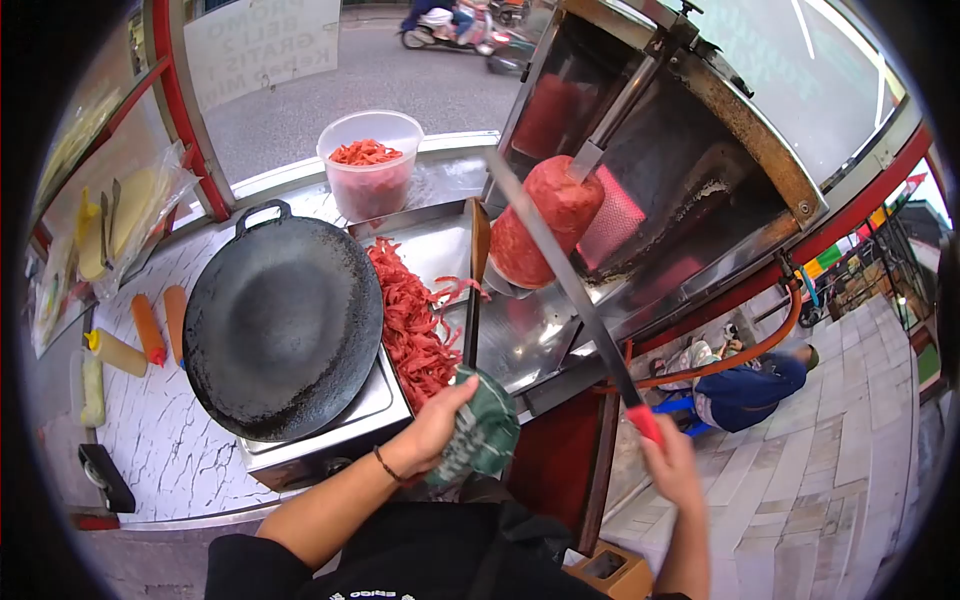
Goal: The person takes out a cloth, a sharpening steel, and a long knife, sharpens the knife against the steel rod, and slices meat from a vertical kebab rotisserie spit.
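Observation:
My right hand (672, 458) is closed round the red handle of a long knife (575, 285). Its blade slants up and left, in front of the reddish kebab meat (548, 220) on the vertical spit; whether it touches the meat I cannot tell. My left hand (435, 432) grips a bunched green cloth (485, 425). A dark narrow bar rises just beyond the cloth; whether the hand also holds it is hidden. Left of that bar, shredded red meat (412, 325) lies heaped in a metal tray (440, 255).
A black wok-like pan (285, 325) sits on a stove at left, near several sauce bottles (148, 328). Behind it stands a clear tub (370, 185) with red shreds. The metal roaster (720, 185) encloses the spit. A seated person (750, 390) is outside at right.

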The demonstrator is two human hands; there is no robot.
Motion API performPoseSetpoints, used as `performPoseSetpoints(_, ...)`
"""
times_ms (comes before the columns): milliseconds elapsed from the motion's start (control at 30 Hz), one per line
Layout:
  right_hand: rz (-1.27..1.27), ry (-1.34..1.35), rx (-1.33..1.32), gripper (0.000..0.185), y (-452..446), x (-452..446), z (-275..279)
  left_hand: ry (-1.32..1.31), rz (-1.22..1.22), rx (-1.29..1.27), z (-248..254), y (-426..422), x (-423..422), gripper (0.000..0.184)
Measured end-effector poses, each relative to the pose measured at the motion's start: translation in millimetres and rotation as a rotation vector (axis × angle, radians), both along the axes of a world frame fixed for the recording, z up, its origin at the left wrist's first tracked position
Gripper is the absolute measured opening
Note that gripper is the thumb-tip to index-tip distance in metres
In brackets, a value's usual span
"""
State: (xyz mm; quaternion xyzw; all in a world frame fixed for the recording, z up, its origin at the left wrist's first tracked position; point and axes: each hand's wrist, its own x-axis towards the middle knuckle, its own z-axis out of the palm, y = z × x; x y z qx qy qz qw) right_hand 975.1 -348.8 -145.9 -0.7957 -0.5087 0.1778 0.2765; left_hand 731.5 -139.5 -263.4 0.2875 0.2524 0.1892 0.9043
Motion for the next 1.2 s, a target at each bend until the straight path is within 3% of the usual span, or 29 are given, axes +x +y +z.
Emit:
performPoseSetpoints(67,0.010,0.012,0.225,0.023,44,-30,-44,-0.048,0.069,0.073,-11,-13,10,0.034)
performPoseSetpoints(100,-0.020,0.063,0.282,0.020,66,-37,-67,0.027,0.068,0.304,-41,-10,19,0.033)
performPoseSetpoints(133,-0.065,0.166,0.335,0.022,90,-48,-74,0.141,0.077,0.449,-41,-14,22,0.034)
performPoseSetpoints(167,-0.092,0.169,0.370,0.022,113,-55,-74,0.255,0.086,0.593,-39,-19,27,0.036)
performPoseSetpoints(300,-0.111,0.071,0.540,0.019,182,-59,-56,0.237,0.056,0.733,-53,-31,32,0.040)
performPoseSetpoints(367,-0.059,0.134,0.614,0.015,196,-47,-72,0.254,0.025,0.752,-52,-30,30,0.040)
performPoseSetpoints(433,-0.132,0.281,0.521,0.017,173,-58,-99,0.132,0.036,0.639,-38,-29,25,0.038)
performPoseSetpoints(500,-0.058,0.166,0.637,0.016,150,-58,-155,0.139,0.010,0.643,-34,-23,22,0.038)
performPoseSetpoints(700,-0.097,0.216,0.484,0.020,187,-52,-111,0.132,0.038,0.617,-35,-22,26,0.037)
performPoseSetpoints(900,-0.157,0.067,0.532,0.022,126,-67,-183,0.107,0.038,0.665,-29,-15,28,0.036)
performPoseSetpoints(1100,-0.086,0.019,0.482,0.023,171,-58,-128,0.113,0.071,0.616,-43,-13,37,0.036)
performPoseSetpoints(1167,-0.124,0.006,0.461,0.022,144,-53,-184,0.157,0.068,0.672,-32,-6,33,0.036)
performPoseSetpoints(1200,-0.172,0.122,0.490,0.021,123,-57,-212,0.150,0.054,0.671,-33,-3,33,0.035)
